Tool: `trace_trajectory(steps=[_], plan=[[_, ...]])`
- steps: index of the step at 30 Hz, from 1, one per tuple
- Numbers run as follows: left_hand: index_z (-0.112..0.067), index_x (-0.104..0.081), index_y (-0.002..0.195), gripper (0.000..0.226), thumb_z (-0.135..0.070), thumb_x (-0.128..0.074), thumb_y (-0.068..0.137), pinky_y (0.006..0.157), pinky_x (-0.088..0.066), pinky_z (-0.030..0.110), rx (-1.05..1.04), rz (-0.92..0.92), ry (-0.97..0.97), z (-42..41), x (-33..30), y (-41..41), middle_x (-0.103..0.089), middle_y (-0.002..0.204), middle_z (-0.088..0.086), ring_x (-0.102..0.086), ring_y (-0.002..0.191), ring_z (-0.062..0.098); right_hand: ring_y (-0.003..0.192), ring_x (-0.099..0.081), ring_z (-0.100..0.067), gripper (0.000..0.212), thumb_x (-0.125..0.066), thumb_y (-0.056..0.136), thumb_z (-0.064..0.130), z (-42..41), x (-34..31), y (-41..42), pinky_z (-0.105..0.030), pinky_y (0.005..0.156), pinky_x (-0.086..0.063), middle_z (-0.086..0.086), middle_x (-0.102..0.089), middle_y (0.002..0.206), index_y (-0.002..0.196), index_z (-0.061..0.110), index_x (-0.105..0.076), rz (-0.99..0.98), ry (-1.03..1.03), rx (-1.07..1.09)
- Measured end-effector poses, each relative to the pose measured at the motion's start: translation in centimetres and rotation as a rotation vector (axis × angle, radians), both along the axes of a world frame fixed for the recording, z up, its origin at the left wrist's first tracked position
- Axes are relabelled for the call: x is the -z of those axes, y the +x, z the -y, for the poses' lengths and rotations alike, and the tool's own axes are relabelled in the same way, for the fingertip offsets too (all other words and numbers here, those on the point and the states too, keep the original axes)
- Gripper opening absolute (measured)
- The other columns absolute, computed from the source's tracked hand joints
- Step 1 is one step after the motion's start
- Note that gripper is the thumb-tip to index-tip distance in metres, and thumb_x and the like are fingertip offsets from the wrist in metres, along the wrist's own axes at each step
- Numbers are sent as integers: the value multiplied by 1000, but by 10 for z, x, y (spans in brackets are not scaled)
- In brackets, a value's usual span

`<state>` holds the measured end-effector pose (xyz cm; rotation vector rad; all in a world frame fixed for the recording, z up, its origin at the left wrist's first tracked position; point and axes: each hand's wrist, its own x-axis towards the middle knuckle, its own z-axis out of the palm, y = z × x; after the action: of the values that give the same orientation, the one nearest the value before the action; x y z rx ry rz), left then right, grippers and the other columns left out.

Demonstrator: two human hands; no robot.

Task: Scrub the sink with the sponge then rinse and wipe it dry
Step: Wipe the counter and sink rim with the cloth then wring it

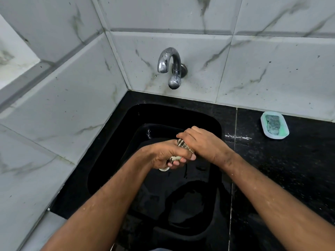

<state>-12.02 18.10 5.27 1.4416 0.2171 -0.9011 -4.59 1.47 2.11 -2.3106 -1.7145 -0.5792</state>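
Left hand [167,156] and right hand [201,142] are clenching a checked cloth [183,144] over the black sink [216,124]; twisting in opposite directions should wring it driest.

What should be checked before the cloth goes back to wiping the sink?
1. Both hands grip the cloth: left hand and right hand wrap it, ok.
2. Cloth held over the sink, so drips fall inside: ok.
3. Tap running no water: ok.
4. Sponge put away in its dish on the counter: ok.
5. Cloth wrung out enough: cannot tell.
6. Counter dry: not ok, water streaks beside the sink.
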Motion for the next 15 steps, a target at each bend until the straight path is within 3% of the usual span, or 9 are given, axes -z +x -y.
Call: trace_trajectory(steps=[4, 7, 9, 12, 15], plan=[[-18, -57, 68, 22, -13, -74, 80, 41, -22, 22, 34, 22, 306, 3, 2, 4, -51, 58, -1, -40, 43, 7, 70, -58, -19, 24, -72, 76, 3, -1, 6, 10, -31, 57, -52, -1, -61, 79, 98, 10, -66, 91, -162, 53], [-12, -58, 68, 16, -12, -73, 75, 41, -29, 22, 64, 101, 595, 9, 10, 13, -56, 56, 1, -44, 40, 10, 65, -60, -20, 20, -74, 72, 5, -5, 15, 7, -32, 47, -46, 0, -60, 72, 86, 13, -63, -39, -248, 184], [-10, -59, 71, 15, -14, -73, 71, 41, -37, 22, 58, 165, 777, 11, 19, 20, -61, 61, 4, -50, 42, 11, 69, -64, -23, 15, -69, 76, 6, -9, 20, 3, -33, 49, -44, -1, -63, 75, 85, 13, -59, -140, -303, 275], [-14, -63, 88, 25, -24, -76, 70, 61, -57, 30, 57, 286, 1057, 16, 32, 24, -67, 85, 5, -67, 70, 19, 80, -68, -24, 12, -58, 87, 10, -14, 23, 0, -33, 55, -41, 0, -66, 89, 96, 17, -55, -254, -386, 436], [-14, -63, 102, 26, -31, -66, 83, 77, -53, 38, 99, 457, 1259, 22, 44, 25, -64, 101, 8, -66, 94, 30, 83, -68, -28, 13, -57, 86, 13, -16, 27, -3, -34, 58, -43, -2, -67, 90, 97, 19, -55, -380, -391, 533]])
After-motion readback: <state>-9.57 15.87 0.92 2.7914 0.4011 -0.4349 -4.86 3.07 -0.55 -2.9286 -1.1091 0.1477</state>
